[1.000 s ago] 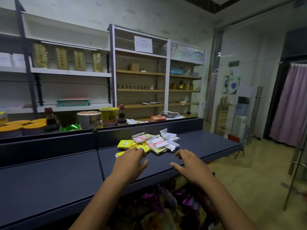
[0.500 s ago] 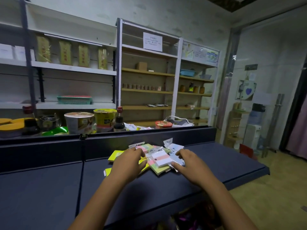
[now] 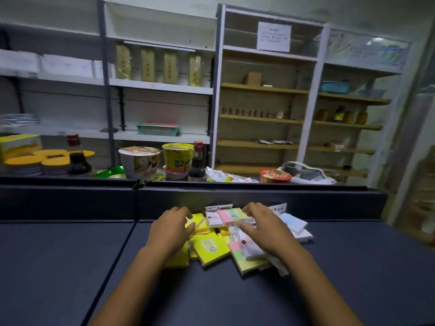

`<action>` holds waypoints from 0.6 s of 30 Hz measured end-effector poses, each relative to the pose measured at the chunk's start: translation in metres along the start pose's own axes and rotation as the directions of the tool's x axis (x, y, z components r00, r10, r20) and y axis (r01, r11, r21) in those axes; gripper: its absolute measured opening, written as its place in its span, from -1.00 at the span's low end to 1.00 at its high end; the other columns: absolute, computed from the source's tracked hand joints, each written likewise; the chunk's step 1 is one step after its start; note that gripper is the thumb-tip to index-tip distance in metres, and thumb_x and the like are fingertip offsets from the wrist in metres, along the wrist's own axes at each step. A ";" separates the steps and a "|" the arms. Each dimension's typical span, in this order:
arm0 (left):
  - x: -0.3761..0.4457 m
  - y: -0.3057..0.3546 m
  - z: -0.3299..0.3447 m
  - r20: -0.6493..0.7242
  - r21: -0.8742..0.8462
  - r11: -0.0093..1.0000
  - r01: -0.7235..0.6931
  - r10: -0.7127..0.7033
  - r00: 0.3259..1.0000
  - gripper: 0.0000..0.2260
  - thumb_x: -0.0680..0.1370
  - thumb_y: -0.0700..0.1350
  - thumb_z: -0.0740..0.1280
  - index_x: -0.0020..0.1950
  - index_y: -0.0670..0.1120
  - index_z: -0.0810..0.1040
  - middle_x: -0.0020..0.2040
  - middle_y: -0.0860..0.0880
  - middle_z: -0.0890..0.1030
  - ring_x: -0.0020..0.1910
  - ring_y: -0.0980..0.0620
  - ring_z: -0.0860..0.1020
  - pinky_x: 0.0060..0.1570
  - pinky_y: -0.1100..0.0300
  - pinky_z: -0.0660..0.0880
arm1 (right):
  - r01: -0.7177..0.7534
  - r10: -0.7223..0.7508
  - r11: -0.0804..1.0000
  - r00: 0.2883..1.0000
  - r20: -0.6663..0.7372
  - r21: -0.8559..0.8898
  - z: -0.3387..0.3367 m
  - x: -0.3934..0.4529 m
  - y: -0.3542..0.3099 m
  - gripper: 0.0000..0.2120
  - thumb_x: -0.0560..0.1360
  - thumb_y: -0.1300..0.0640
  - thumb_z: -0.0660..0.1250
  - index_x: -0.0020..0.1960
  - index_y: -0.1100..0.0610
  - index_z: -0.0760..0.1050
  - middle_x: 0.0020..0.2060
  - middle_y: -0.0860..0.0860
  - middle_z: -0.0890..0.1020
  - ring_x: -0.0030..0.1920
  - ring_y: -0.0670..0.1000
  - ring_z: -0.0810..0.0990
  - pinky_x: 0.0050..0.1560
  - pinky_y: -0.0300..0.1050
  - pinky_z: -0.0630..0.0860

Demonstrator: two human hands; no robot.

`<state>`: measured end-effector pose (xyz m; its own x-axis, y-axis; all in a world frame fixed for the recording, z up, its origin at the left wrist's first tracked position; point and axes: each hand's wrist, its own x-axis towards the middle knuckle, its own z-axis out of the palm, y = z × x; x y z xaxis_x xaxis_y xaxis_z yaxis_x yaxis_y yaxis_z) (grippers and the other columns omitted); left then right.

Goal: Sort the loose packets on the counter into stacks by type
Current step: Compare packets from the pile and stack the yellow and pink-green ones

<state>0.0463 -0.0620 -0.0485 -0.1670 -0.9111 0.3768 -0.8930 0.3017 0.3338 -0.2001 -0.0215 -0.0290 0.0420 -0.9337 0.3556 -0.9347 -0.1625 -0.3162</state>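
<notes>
A loose pile of packets lies on the dark counter (image 3: 70,267) against its raised back wall. Yellow packets (image 3: 209,248) fill the left side. Pink-and-green striped packets (image 3: 229,216) and white ones sit in the middle, and pale blue-white packets (image 3: 295,225) lie at the right. My left hand (image 3: 170,229) rests palm down on the yellow packets, fingers spread and reaching toward the back. My right hand (image 3: 263,228) lies over the middle of the pile with its fingers curled down onto the striped and white packets, hiding those beneath it.
Behind the counter wall stand instant-noodle cups (image 3: 138,162), soy-sauce bottles (image 3: 197,162), yellow-lidded jars (image 3: 24,164) and a red bowl (image 3: 275,175). Shelving with boxed goods fills the back wall. A seam (image 3: 113,260) splits the counter left of the pile.
Both hands have moved forward from the counter's front part onto the pile. The camera has come closer and now looks further down, so the packets look larger.
</notes>
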 end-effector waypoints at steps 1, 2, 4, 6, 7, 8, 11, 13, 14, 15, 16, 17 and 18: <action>0.003 0.000 0.005 0.002 0.010 0.999 0.044 -0.044 0.999 -0.77 0.59 0.09 0.28 0.21 0.06 0.50 0.13 0.06 0.55 0.12 0.02 0.52 -0.05 0.09 0.53 | 0.022 -0.023 1.000 1.000 0.010 0.008 0.003 0.008 0.004 -0.65 0.57 -0.18 0.27 0.26 -0.02 0.41 0.19 -0.10 0.50 0.21 -0.06 0.47 0.12 -0.09 0.47; 0.006 0.000 0.009 -0.003 0.021 0.995 0.095 -0.095 0.995 -0.75 0.59 0.08 0.27 0.23 0.05 0.50 0.16 0.03 0.54 0.14 0.01 0.51 -0.03 0.07 0.54 | 0.044 -0.044 0.999 0.999 0.018 0.015 0.005 0.016 0.009 -0.65 0.57 -0.17 0.27 0.26 -0.01 0.41 0.19 -0.10 0.51 0.21 -0.05 0.48 0.13 -0.08 0.47; 0.012 -0.001 0.018 -0.017 0.046 0.979 0.200 -0.200 0.980 -0.70 0.60 0.07 0.27 0.29 0.02 0.47 0.23 -0.02 0.50 0.21 -0.04 0.47 0.02 0.06 0.53 | 0.072 -0.073 0.996 0.997 0.021 0.045 0.009 0.031 0.017 -0.65 0.57 -0.16 0.27 0.27 -0.01 0.41 0.18 -0.09 0.51 0.22 -0.05 0.48 0.18 -0.05 0.48; 0.016 -0.004 0.027 -0.012 0.066 0.952 0.298 -0.298 0.954 -0.62 0.59 0.09 0.28 0.36 -0.03 0.42 0.30 -0.10 0.44 0.28 -0.10 0.41 0.09 0.05 0.50 | 0.096 -0.098 0.992 0.995 0.023 0.076 0.013 0.041 0.025 -0.65 0.58 -0.15 0.28 0.28 -0.01 0.42 0.18 -0.10 0.51 0.22 -0.05 0.48 0.19 -0.03 0.48; 0.018 -0.006 0.030 -0.003 0.070 0.939 0.337 -0.337 0.941 -0.58 0.59 0.11 0.29 0.38 -0.05 0.39 0.33 -0.13 0.42 0.31 -0.13 0.39 0.13 0.03 0.48 | 0.109 -0.111 0.990 0.993 0.025 0.085 0.016 0.046 0.028 -0.65 0.58 -0.15 0.27 0.28 -0.01 0.42 0.18 -0.09 0.51 0.22 -0.05 0.48 0.19 -0.03 0.48; 0.020 -0.008 0.034 0.010 0.067 0.928 0.365 -0.367 0.930 -0.54 0.59 0.13 0.29 0.41 -0.06 0.36 0.34 -0.15 0.42 0.32 -0.15 0.39 0.16 0.01 0.47 | 0.119 -0.122 0.988 0.992 0.024 0.095 0.019 0.049 0.031 -0.65 0.58 -0.15 0.27 0.28 0.00 0.42 0.17 -0.09 0.51 0.22 -0.05 0.48 0.20 -0.03 0.48; 0.024 -0.013 0.041 0.051 -0.003 0.908 0.418 -0.418 0.907 -0.47 0.58 0.16 0.30 0.46 -0.07 0.33 0.30 -0.13 0.52 0.27 -0.13 0.48 0.16 -0.01 0.52 | 0.138 -0.141 0.981 0.990 0.015 0.139 0.026 0.059 0.038 -0.66 0.57 -0.15 0.28 0.26 -0.01 0.43 0.16 -0.10 0.51 0.20 -0.05 0.49 0.20 -0.02 0.48; 0.023 -0.014 0.040 0.037 -0.070 0.891 0.448 -0.447 0.894 -0.45 0.55 0.17 0.35 0.45 -0.06 0.36 0.27 -0.09 0.56 0.21 -0.10 0.54 0.11 -0.02 0.55 | 0.151 -0.154 0.976 0.988 0.009 0.158 0.028 0.065 0.040 -0.67 0.57 -0.14 0.29 0.26 -0.01 0.43 0.16 -0.11 0.52 0.19 -0.06 0.49 0.20 -0.01 0.49; 0.022 -0.014 0.039 0.020 -0.117 0.882 0.456 -0.457 0.889 -0.46 0.53 0.16 0.38 0.42 -0.05 0.40 0.25 -0.08 0.57 0.18 -0.08 0.55 0.09 -0.01 0.55 | 0.155 -0.159 0.972 0.987 0.006 0.174 0.029 0.068 0.040 -0.67 0.57 -0.14 0.30 0.26 -0.01 0.44 0.16 -0.11 0.52 0.19 -0.06 0.50 0.20 -0.01 0.49; 0.021 -0.014 0.038 0.000 -0.183 0.871 0.456 -0.464 0.886 -0.49 0.51 0.13 0.42 0.39 -0.04 0.45 0.22 -0.06 0.59 0.14 -0.06 0.57 0.07 0.00 0.56 | 0.160 -0.163 0.969 0.987 0.000 0.189 0.029 0.070 0.040 -0.67 0.57 -0.13 0.31 0.25 -0.01 0.44 0.16 -0.11 0.52 0.18 -0.06 0.51 0.20 -0.01 0.50; 0.021 -0.014 0.036 -0.022 -0.268 0.855 0.445 -0.467 0.884 -0.53 0.50 0.08 0.46 0.35 -0.05 0.49 0.17 -0.05 0.62 0.08 -0.03 0.59 0.05 0.01 0.57 | 0.165 -0.167 0.966 0.986 -0.010 0.198 0.028 0.072 0.039 -0.68 0.57 -0.14 0.31 0.24 -0.01 0.45 0.15 -0.11 0.53 0.17 -0.07 0.52 0.18 -0.02 0.51; 0.021 -0.013 0.034 -0.044 -0.362 0.831 0.421 -0.467 0.883 -0.59 0.49 0.01 0.47 0.31 -0.06 0.54 0.10 -0.03 0.64 0.01 -0.01 0.61 0.01 0.02 0.59 | 0.169 -0.168 0.964 0.986 -0.020 0.203 0.028 0.074 0.039 -0.68 0.56 -0.14 0.31 0.24 -0.02 0.45 0.13 -0.12 0.53 0.15 -0.07 0.52 0.17 -0.03 0.52; 0.021 -0.012 0.032 -0.064 -0.457 0.799 0.391 -0.468 0.881 -0.65 0.50 -0.05 0.47 0.26 -0.06 0.58 0.03 -0.02 0.66 -0.07 0.01 0.62 -0.04 0.02 0.61 | 0.169 -0.168 0.963 0.986 -0.025 0.212 0.027 0.075 0.039 -0.68 0.56 -0.15 0.32 0.23 -0.03 0.45 0.11 -0.12 0.53 0.13 -0.08 0.53 0.15 -0.04 0.53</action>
<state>0.0400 -0.0934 -0.0724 0.2976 -0.9263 0.2312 -0.5875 0.0132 0.8091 -0.2241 -0.1068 -0.0382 0.1894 -0.8849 0.4255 -0.8177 -0.3821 -0.4306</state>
